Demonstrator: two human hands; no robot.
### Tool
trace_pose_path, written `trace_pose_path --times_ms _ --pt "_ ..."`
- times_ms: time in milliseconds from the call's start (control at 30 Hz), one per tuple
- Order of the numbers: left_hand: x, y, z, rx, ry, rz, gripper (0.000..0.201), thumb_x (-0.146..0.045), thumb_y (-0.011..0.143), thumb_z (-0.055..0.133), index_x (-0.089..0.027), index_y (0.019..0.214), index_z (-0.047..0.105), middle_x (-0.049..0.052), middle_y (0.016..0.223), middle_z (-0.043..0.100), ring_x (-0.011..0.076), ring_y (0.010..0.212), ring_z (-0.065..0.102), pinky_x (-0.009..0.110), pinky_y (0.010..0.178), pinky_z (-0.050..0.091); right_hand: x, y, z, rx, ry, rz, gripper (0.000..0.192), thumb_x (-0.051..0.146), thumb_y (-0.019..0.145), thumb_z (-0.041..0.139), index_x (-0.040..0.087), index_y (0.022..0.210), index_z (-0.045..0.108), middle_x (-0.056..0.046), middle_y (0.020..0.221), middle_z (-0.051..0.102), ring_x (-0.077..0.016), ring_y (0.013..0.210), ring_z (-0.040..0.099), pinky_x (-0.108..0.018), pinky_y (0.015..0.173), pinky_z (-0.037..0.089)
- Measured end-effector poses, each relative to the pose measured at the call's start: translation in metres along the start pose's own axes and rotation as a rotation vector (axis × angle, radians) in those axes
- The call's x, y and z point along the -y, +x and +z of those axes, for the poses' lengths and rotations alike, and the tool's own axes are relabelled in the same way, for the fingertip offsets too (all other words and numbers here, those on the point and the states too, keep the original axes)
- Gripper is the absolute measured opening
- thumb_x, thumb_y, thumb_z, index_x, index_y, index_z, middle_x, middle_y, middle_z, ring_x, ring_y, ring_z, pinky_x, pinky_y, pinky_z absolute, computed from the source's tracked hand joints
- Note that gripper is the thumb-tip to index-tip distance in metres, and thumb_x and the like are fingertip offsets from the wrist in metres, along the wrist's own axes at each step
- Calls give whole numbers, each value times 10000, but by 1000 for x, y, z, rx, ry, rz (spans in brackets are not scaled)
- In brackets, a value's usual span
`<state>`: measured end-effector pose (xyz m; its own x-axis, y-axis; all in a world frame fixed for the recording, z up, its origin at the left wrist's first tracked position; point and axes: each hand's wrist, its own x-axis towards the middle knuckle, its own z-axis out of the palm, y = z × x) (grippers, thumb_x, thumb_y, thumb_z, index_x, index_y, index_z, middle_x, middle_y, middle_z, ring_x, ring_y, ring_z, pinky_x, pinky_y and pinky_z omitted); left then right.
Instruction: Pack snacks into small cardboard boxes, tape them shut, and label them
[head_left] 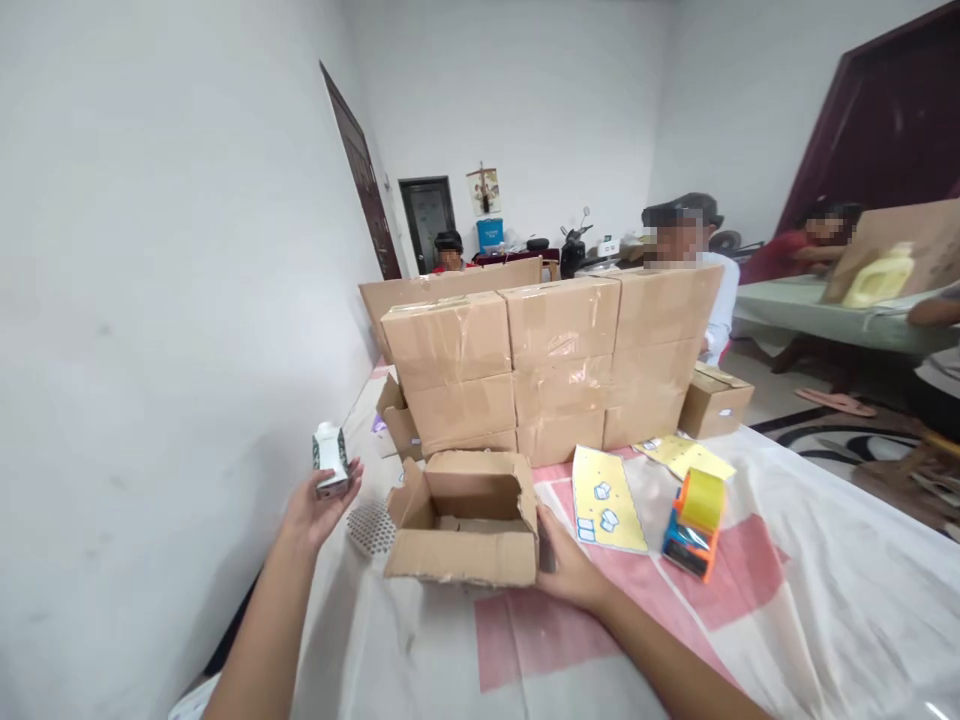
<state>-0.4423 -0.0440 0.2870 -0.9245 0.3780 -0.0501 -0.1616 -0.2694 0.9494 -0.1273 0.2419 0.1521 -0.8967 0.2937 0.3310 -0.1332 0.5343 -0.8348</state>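
Observation:
My left hand [319, 508] holds a small white and dark-green carton [329, 455] with a white cap, upright, off to the left above the table. An open cardboard box [461, 556] sits in front of me with its flaps folded out; the part of its inside that I can see shows bare cardboard. My right hand [564, 562] grips the right side of this box, the fingers partly hidden by its wall. Just left of the box lies a white piece with many round holes [371, 530].
Stacked taped boxes [562, 345] form a wall behind. A tape dispenser [696, 525] with yellow tape and yellow printed sheets [609, 500] lie to the right. A closed small box [716, 402] stands at the back right. Other people sit beyond the boxes.

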Motion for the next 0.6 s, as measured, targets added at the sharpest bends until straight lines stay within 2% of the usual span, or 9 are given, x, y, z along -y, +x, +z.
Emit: trace_pose_path --times_ms 67,133,200,267,333,400,500,600 --pt "-15 -38 21 31 -185 -29 349 -394 960 449 -132 1065 653 126 930 705 166 701 663 263 594 550 2 -1 0 1 36 -16 1197 421 683 827 251 1626 110 -160 1672 182 -384 1535 200 -576 1240 185" --pt "-29 -72 45 -2 -226 12 463 -530 958 448 -146 1113 657 122 942 712 177 692 658 278 575 554 8 -3 -3 10 100 -36 1191 417 682 835 258 1623 122 -154 1673 185 -363 1536 210 -548 1241 201" --pt "-37 -102 65 -42 -191 121 431 -534 874 618 -164 1090 662 94 974 718 193 778 676 312 676 582 17 -7 -8 51 166 -55 1201 391 663 852 265 1621 139 -153 1659 229 -357 1527 240 -529 1235 230" --pt "-41 -129 79 -49 -112 251 469 -470 715 809 -179 1050 656 64 1008 718 205 875 677 330 792 575 26 -13 -14 116 203 -70 1219 354 636 868 269 1620 153 -155 1632 293 -364 1510 283 -523 1220 268" --pt "-43 -154 87 -31 104 322 546 -429 581 900 -174 997 653 61 980 721 234 904 673 342 815 558 32 -20 -21 164 213 -84 1228 327 620 873 269 1620 162 -156 1604 344 -370 1487 327 -518 1204 301" --pt "-45 -177 93 30 450 348 562 -408 531 919 -175 974 663 67 935 725 271 896 673 354 786 545 36 -27 -27 192 196 -110 1233 318 611 875 261 1619 168 -159 1587 369 -376 1471 352 -517 1197 310" --pt "-47 -202 107 224 932 385 473 -345 537 892 -205 940 690 51 898 722 302 880 665 368 776 518 41 -37 -32 232 113 -161 1268 320 590 881 219 1623 152 -178 1604 326 -394 1480 321 -526 1213 269" --pt "-35 -212 127 415 1100 312 444 -204 506 840 -229 930 711 38 880 721 311 861 664 371 786 500 47 -45 -37 271 27 -193 1316 331 591 875 183 1628 78 -199 1634 246 -395 1502 269 -519 1227 234"
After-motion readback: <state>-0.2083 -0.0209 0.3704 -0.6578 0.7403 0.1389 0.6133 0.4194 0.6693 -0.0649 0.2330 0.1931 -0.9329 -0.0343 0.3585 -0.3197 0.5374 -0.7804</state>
